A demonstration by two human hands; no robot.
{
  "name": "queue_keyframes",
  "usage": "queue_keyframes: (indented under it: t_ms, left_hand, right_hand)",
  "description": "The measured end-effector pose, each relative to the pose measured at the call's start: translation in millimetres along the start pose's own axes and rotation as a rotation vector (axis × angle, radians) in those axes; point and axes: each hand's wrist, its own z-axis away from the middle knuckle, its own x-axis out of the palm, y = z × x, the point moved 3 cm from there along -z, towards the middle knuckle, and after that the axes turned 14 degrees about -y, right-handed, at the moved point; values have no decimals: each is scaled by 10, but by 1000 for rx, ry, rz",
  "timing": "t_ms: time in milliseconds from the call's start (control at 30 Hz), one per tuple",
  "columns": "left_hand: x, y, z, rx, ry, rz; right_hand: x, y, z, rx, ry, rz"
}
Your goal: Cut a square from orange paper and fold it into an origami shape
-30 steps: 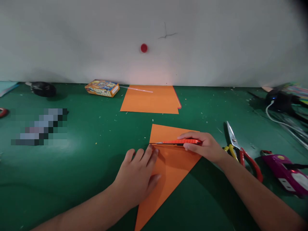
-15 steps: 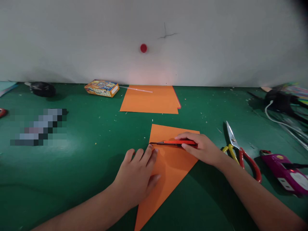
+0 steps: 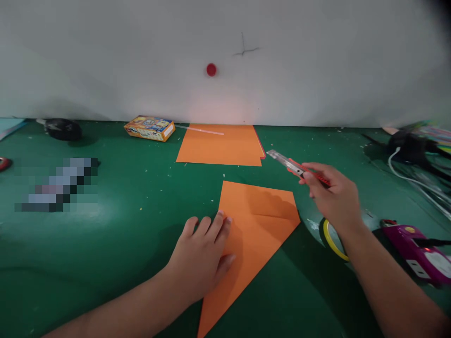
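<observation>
An orange sheet of paper (image 3: 260, 234) with slanted edges lies on the green table in front of me. My left hand (image 3: 204, 253) rests flat on its left edge, fingers spread. A thin line runs across the sheet's upper right part. Up and to the right of the sheet, my right hand (image 3: 331, 192) grips a red utility knife (image 3: 296, 169) above the table. The knife's blade end points to the upper left, away from the paper. Scissors (image 3: 333, 241) lie beneath my right wrist; only a yellow handle loop shows.
More orange paper (image 3: 218, 150) lies by the wall, a clear strip across it, beside a small patterned box (image 3: 151, 128). A black object (image 3: 63, 129) and a blurred-out flat item (image 3: 59, 185) are at left. At right lie a purple power strip (image 3: 419, 253) and black cables (image 3: 408, 145).
My right hand has lifted the utility knife off the orange sheet and moved it up and right. It now covers most of the scissors. My left hand has stayed in place.
</observation>
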Motion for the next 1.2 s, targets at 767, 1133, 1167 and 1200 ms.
queue_keyframes:
  t_ms: [767,1133,1167,1200]
  left_hand:
    - [2,-12,-23,21,29,-18]
    - [-1,-10,-43,29,-5,-30]
    - [0,-9,-47,27,-9,-34]
    - [0,-8,-51,26,-11,-37]
  right_hand:
    - [266,27,-52,33,-328,315]
    - [-1072,1050,-61,317,177,586]
    - [-1054,1170,-54,313,152,604]
    - [-1011,1263,-53,299,123,608]
